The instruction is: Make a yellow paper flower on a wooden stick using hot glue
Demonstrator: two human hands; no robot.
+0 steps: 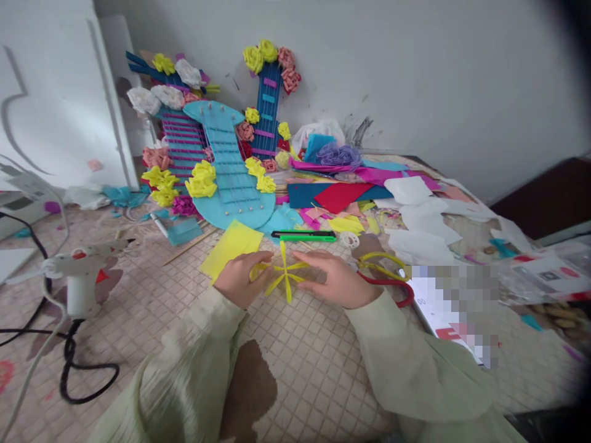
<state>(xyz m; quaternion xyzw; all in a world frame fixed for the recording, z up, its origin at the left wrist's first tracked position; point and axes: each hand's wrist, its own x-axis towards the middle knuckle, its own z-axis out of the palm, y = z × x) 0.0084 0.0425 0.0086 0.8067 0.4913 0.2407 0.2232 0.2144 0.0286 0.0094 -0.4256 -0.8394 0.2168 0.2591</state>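
Yellow strip star (282,274) on surface (300,369), between hands. Left hand (237,280) at star's 9 o'clock, grip closed on one arm. Right hand (339,282) at 3 o'clock, grip open, fingertips (308,259) resting on arm.

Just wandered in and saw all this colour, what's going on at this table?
A person in pale green sleeves is handling yellow strips crossed into a star shape. The left hand pinches one looped end, and the right hand lies flat on the other side. A yellow sheet, a green cutter and scissors lie close by. A glue gun stands to the left.
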